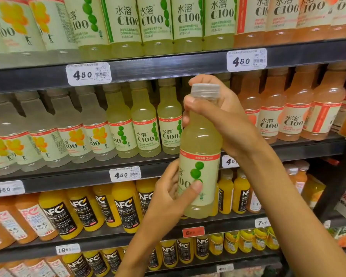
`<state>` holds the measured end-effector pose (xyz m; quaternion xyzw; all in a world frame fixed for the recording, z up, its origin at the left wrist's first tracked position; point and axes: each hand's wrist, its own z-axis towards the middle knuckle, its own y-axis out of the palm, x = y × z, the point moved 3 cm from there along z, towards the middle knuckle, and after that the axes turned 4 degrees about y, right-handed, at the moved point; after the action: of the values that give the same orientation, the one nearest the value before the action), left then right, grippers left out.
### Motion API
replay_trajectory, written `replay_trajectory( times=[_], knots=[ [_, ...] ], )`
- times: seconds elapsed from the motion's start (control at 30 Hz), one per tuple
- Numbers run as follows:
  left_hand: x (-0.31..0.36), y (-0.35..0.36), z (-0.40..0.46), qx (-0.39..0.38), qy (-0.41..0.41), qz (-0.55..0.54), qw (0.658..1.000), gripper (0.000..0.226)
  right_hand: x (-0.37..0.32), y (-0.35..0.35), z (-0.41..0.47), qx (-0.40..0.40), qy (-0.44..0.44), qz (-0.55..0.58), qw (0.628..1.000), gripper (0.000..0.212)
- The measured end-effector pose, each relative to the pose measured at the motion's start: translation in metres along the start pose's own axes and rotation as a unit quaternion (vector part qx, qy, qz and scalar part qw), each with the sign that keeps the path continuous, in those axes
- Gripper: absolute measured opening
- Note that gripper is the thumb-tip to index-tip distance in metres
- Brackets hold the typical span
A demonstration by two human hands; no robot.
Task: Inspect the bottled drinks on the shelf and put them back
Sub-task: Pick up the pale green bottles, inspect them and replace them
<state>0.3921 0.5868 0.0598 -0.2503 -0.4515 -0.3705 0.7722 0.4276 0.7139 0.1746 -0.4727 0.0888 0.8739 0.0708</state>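
Bottle [200,144] — pale yellow-green, green-dotted label

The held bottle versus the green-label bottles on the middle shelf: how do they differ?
The held bottle is off the shelf, gripped by the left hand at its label and the right hand at its neck; the shelf bottles stand untouched in a row. The held bottle's label is turned partly sideways; one shelf bottle's faces forward, reading C100. Both share pale yellow-green drink, green-fruit labels and red bands.
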Motion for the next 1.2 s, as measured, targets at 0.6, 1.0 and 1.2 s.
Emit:
replay_trajectory(
  times=[0.6,1.0,1.2],
  knots=[
    [-0.019,0.004,-0.01,0.001,-0.127,-0.13,0.983,0.058,0.04,-0.006,0.001,0.038,0.157,0.154,0.975,0.022],
    [-0.011,0.015,-0.004,-0.063,-0.127,-0.28,0.95,0.077,0.034,-0.012,0.002,-0.014,0.172,0.166,0.971,0.03],
    [-0.02,0.014,-0.002,-0.038,-0.132,-0.203,0.97,0.07,0.034,-0.01,0.003,-0.009,0.138,0.195,0.971,0.021]
  ],
)
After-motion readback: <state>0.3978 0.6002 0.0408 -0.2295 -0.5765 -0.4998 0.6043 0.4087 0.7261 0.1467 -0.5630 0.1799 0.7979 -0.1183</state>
